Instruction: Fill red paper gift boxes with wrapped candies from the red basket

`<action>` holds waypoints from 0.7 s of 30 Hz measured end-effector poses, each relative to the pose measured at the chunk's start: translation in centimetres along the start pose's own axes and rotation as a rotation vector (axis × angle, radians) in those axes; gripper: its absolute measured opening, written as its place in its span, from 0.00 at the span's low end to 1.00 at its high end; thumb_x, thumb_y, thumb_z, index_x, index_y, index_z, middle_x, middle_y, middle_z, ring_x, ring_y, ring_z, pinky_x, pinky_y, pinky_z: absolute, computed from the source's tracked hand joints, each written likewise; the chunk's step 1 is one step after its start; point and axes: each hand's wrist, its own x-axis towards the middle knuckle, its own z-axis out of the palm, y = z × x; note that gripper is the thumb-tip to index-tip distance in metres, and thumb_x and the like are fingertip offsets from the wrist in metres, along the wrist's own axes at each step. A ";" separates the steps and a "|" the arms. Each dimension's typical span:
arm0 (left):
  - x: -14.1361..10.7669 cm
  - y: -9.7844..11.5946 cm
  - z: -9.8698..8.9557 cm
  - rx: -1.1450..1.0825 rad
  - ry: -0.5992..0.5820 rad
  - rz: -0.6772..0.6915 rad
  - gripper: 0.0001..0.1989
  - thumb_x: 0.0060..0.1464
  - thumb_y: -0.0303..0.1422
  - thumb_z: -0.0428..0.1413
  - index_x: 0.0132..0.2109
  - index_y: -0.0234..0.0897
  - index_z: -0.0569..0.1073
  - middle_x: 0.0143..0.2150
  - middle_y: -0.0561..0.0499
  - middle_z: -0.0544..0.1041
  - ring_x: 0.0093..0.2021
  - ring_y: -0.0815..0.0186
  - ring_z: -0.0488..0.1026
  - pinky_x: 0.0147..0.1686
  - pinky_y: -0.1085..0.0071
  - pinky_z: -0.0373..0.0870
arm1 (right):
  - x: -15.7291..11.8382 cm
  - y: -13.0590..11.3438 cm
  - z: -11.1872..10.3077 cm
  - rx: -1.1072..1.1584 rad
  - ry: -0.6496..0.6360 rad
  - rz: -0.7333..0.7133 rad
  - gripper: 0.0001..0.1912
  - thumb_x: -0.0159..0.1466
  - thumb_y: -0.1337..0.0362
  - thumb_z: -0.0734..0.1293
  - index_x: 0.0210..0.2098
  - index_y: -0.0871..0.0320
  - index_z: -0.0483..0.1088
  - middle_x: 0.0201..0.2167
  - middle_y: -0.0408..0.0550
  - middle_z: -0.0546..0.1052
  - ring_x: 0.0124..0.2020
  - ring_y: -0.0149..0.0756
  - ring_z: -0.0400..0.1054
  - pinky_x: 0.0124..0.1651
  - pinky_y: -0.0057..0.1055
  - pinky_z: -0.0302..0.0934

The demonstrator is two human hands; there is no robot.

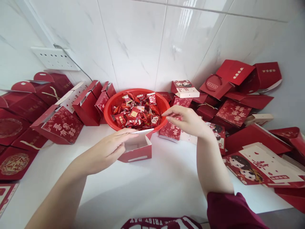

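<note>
A small open-topped red gift box (pixel 143 152) with a pale inside stands on the white table in front of me. My left hand (pixel 105 153) grips its left side, with fingers along the top edge and the thumb lower down. Just behind the box is a round red plastic basket (pixel 108 117) heaped with red-wrapped candies (pixel 133 114). My right hand (pixel 188 119) hovers at the basket's right rim, fingers stretched toward the candies. A gap shows between its thumb and fingers, and I see nothing held there.
Filled-out red boxes (pixel 63 125) line the left side of the table (pixel 133 190). To the right lies a jumbled pile of red boxes and bags (pixel 234 113), some flat, like the card box with cartoon figures (pixel 247 165). A wall socket (pixel 56 58) with a cable sits at the back left.
</note>
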 end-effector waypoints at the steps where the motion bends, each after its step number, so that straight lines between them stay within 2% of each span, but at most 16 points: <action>1: 0.2 -0.2 0.3 -0.007 -0.005 -0.009 0.25 0.65 0.27 0.43 0.66 0.47 0.65 0.68 0.53 0.65 0.67 0.56 0.62 0.66 0.61 0.61 | 0.8 0.9 0.3 -0.020 -0.007 0.043 0.11 0.67 0.65 0.63 0.44 0.56 0.76 0.44 0.48 0.79 0.45 0.38 0.73 0.48 0.36 0.68; 3: 0.7 -0.6 1.0 -0.043 -0.011 0.009 0.25 0.64 0.26 0.43 0.65 0.46 0.67 0.67 0.53 0.66 0.66 0.57 0.63 0.66 0.61 0.62 | 2.6 2.4 1.2 -0.094 -0.078 0.140 0.13 0.67 0.65 0.61 0.45 0.57 0.76 0.46 0.48 0.79 0.47 0.38 0.73 0.51 0.35 0.66; 5: 1.2 -0.7 1.7 -0.089 -0.008 0.046 0.26 0.64 0.25 0.43 0.65 0.47 0.67 0.67 0.54 0.66 0.66 0.58 0.63 0.66 0.62 0.61 | 4.6 3.6 2.3 -0.207 -0.215 0.241 0.15 0.69 0.65 0.59 0.48 0.58 0.75 0.50 0.49 0.79 0.50 0.38 0.72 0.54 0.33 0.64; 8: 1.7 -0.7 2.1 -0.149 -0.001 0.086 0.27 0.64 0.24 0.42 0.65 0.48 0.67 0.67 0.55 0.65 0.66 0.60 0.63 0.67 0.64 0.61 | 7.1 4.5 4.2 -0.341 -0.397 0.341 0.16 0.69 0.64 0.59 0.48 0.60 0.76 0.49 0.52 0.79 0.50 0.40 0.73 0.52 0.30 0.64; 11: 1.8 -0.5 2.1 -0.182 -0.002 0.109 0.27 0.64 0.23 0.41 0.65 0.48 0.67 0.67 0.55 0.65 0.67 0.61 0.62 0.67 0.64 0.60 | 8.8 5.1 6.2 -0.423 -0.501 0.400 0.15 0.63 0.60 0.68 0.46 0.61 0.77 0.46 0.58 0.80 0.47 0.47 0.75 0.48 0.35 0.65; 14: 1.7 -0.4 2.0 -0.194 -0.006 0.120 0.27 0.65 0.23 0.41 0.64 0.48 0.67 0.67 0.55 0.65 0.66 0.62 0.62 0.66 0.65 0.61 | 9.5 5.7 7.9 -0.492 -0.578 0.452 0.28 0.49 0.60 0.78 0.48 0.61 0.75 0.47 0.61 0.79 0.47 0.52 0.74 0.46 0.37 0.66; 15: 1.7 -0.4 2.1 -0.195 -0.006 0.123 0.27 0.65 0.23 0.40 0.64 0.48 0.67 0.67 0.55 0.65 0.66 0.62 0.63 0.65 0.65 0.62 | 9.5 5.9 8.3 -0.504 -0.584 0.459 0.31 0.47 0.61 0.79 0.49 0.61 0.74 0.47 0.61 0.79 0.47 0.53 0.74 0.46 0.37 0.66; 17: 1.7 -0.4 2.2 -0.195 -0.002 0.132 0.26 0.65 0.22 0.41 0.64 0.47 0.67 0.66 0.54 0.66 0.66 0.62 0.63 0.65 0.66 0.61 | 9.5 6.2 8.8 -0.514 -0.553 0.455 0.31 0.47 0.64 0.79 0.50 0.60 0.73 0.48 0.60 0.79 0.48 0.52 0.74 0.46 0.36 0.66; 21: 1.7 -0.5 2.4 -0.197 -0.001 0.132 0.27 0.65 0.22 0.41 0.65 0.46 0.66 0.67 0.54 0.65 0.65 0.62 0.64 0.65 0.67 0.61 | 8.5 6.1 8.5 -0.473 -0.375 0.399 0.17 0.57 0.65 0.72 0.46 0.59 0.74 0.48 0.59 0.79 0.50 0.50 0.72 0.48 0.36 0.64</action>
